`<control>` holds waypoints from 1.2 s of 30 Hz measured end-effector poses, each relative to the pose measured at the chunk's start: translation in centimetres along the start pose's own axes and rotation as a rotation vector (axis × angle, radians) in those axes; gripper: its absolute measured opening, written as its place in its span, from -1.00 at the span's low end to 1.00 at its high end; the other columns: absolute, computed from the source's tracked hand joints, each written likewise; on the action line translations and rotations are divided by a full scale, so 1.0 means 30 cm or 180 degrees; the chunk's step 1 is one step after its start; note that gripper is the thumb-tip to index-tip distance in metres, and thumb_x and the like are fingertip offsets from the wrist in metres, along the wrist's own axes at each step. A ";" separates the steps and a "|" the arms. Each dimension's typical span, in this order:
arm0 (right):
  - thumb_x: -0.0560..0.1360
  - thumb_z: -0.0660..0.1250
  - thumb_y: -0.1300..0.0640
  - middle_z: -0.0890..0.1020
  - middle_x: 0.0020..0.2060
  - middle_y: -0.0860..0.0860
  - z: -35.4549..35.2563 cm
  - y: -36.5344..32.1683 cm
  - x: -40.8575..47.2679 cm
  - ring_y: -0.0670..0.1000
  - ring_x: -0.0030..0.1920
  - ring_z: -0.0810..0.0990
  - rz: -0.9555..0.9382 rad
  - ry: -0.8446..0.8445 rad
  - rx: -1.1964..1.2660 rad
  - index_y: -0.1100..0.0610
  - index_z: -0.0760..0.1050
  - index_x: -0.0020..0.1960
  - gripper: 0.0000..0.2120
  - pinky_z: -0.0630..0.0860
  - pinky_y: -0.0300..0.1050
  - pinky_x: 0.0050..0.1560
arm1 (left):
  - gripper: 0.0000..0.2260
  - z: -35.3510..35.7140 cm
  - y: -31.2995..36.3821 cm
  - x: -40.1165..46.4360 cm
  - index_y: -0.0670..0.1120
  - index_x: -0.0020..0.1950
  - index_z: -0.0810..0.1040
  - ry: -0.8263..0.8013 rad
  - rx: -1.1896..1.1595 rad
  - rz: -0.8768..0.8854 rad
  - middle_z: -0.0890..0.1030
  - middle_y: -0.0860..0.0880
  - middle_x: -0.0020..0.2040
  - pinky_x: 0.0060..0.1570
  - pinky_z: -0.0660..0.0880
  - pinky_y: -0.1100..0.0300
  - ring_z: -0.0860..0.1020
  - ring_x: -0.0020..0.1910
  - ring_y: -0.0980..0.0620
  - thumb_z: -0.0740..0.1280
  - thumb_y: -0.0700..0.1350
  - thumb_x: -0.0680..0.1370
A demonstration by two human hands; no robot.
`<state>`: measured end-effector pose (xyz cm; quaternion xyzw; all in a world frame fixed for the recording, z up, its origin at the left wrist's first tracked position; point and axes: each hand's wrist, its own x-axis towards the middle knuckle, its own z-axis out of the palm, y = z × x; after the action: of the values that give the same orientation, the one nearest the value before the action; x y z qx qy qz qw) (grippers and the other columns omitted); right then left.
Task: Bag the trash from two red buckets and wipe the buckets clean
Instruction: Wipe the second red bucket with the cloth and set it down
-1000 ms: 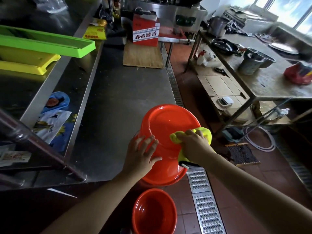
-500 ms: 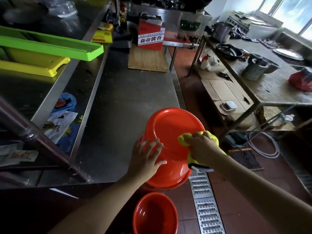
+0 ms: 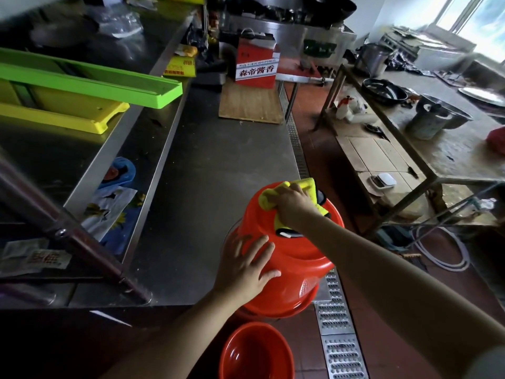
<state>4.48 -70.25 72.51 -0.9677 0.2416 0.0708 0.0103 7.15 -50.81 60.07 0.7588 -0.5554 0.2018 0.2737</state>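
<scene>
Gripping cloth (image 3: 300,192), right hand (image 3: 293,202) moved farther across bucket (image 3: 297,258); left hand (image 3: 243,269) stays flat.

You see a green tray (image 3: 93,82) upper left, a wooden board (image 3: 250,103) and red box (image 3: 256,65) top centre on the counter (image 3: 207,170).

Counter: my steel worktop (image 3: 218,170) runs ahead, a wooden board (image 3: 250,103) at its far end.
Floor: red tiles (image 3: 382,337) under me, a metal drain grate (image 3: 340,337) alongside.
Right: a worn metal table (image 3: 451,149).
Light: daylight from the window (image 3: 481,20).
</scene>
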 end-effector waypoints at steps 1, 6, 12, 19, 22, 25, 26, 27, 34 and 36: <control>0.62 0.16 0.15 0.40 0.43 -0.07 -0.006 0.030 0.005 0.15 0.41 0.27 0.0150 0.0012 -0.0002 -0.18 0.41 0.45 -0.55 0.29 0.16 0.38 | -0.44 0.001 -0.003 0.002 0.02 0.33 0.48 0.0039 0.0025 0.0027 0.47 0.02 0.36 0.45 0.08 -0.09 0.37 0.29 -0.15 0.27 0.37 0.50; 0.61 0.19 0.13 0.44 0.37 -0.01 -0.023 0.193 -0.107 0.17 0.40 0.29 0.0759 -0.0163 -0.0201 -0.15 0.43 0.41 -0.60 0.32 0.16 0.36 | -0.45 0.007 -0.008 0.004 0.00 0.29 0.53 0.0126 -0.0047 0.0138 0.50 -0.01 0.31 0.36 0.26 -0.17 0.43 0.23 -0.16 0.32 0.35 0.48; 0.59 0.22 0.08 0.49 0.33 -0.06 0.009 0.258 -0.362 0.14 0.35 0.33 0.0725 -0.0298 -0.0058 -0.25 0.43 0.39 -0.59 0.36 0.10 0.29 | -0.42 -0.010 -0.006 0.012 0.01 0.35 0.44 -0.0225 0.0024 0.0100 0.43 -0.01 0.35 0.31 0.29 -0.17 0.43 0.25 -0.13 0.26 0.36 0.49; 0.56 0.24 0.05 0.52 0.25 -0.09 0.028 0.168 -0.490 0.11 0.33 0.39 0.0167 -0.0479 0.0000 -0.31 0.38 0.42 -0.53 0.43 0.07 0.30 | -0.39 -0.051 0.035 0.009 0.08 0.41 0.35 -0.0625 -0.0105 -0.0299 0.35 0.04 0.40 0.24 0.43 -0.09 0.36 0.34 -0.08 0.27 0.35 0.45; 0.57 0.21 0.06 0.51 0.25 -0.06 0.023 0.129 -0.472 0.12 0.30 0.40 0.0026 -0.0487 -0.0184 -0.28 0.35 0.45 -0.52 0.44 0.06 0.28 | -0.37 -0.070 0.046 0.014 0.11 0.43 0.32 -0.0622 -0.0303 -0.0508 0.30 0.04 0.45 0.22 0.50 -0.05 0.33 0.38 -0.06 0.31 0.32 0.42; 0.58 0.20 0.05 0.50 0.25 -0.07 0.024 0.067 -0.442 0.12 0.28 0.39 -0.0186 -0.0380 -0.0125 -0.30 0.34 0.45 -0.52 0.44 0.04 0.24 | -0.31 -0.082 0.039 0.010 0.08 0.46 0.26 -0.0588 -0.0577 -0.0849 0.20 -0.01 0.51 0.22 0.45 0.07 0.29 0.44 -0.04 0.33 0.32 0.41; 0.58 0.20 0.04 0.50 0.25 -0.06 0.030 0.038 -0.432 0.13 0.27 0.39 -0.0268 -0.0353 -0.0121 -0.29 0.33 0.45 -0.52 0.43 0.05 0.25 | -0.31 -0.085 0.030 0.009 0.05 0.45 0.26 -0.0570 -0.0670 -0.0942 0.20 -0.02 0.50 0.18 0.47 0.12 0.34 0.42 -0.03 0.35 0.31 0.41; 0.59 0.20 0.05 0.50 0.26 -0.06 0.037 0.013 -0.424 0.14 0.28 0.38 -0.0310 -0.0325 -0.0116 -0.28 0.32 0.46 -0.52 0.43 0.05 0.25 | -0.33 -0.092 0.020 0.009 0.02 0.43 0.26 -0.0556 -0.0764 -0.1013 0.20 -0.02 0.48 0.12 0.51 0.18 0.40 0.37 -0.01 0.38 0.27 0.42; 0.37 0.40 0.11 0.58 0.22 0.00 0.031 -0.041 -0.455 0.21 0.17 0.54 -0.1011 0.0383 -0.1121 -0.21 0.57 0.26 -0.52 0.56 0.18 0.01 | -0.56 -0.168 -0.025 -0.069 0.11 0.29 0.35 -0.0433 -0.0673 -0.1287 0.39 0.17 0.23 0.10 0.42 0.33 0.41 0.18 0.22 0.23 0.31 0.51; 0.31 0.45 0.09 0.62 0.15 -0.01 0.042 -0.059 -0.458 0.22 0.10 0.60 -0.1274 0.0514 -0.1461 -0.22 0.63 0.17 -0.55 0.60 0.17 -0.06 | -0.63 -0.183 -0.018 -0.111 0.10 0.21 0.40 -0.0428 -0.0662 -0.1063 0.45 0.15 0.15 0.05 0.44 0.31 0.44 0.11 0.19 0.20 0.30 0.54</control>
<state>-6.85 -62.21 73.20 -0.9756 0.0241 0.0430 -0.2138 6.65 -44.72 62.14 0.8198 -0.4568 0.0441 0.3425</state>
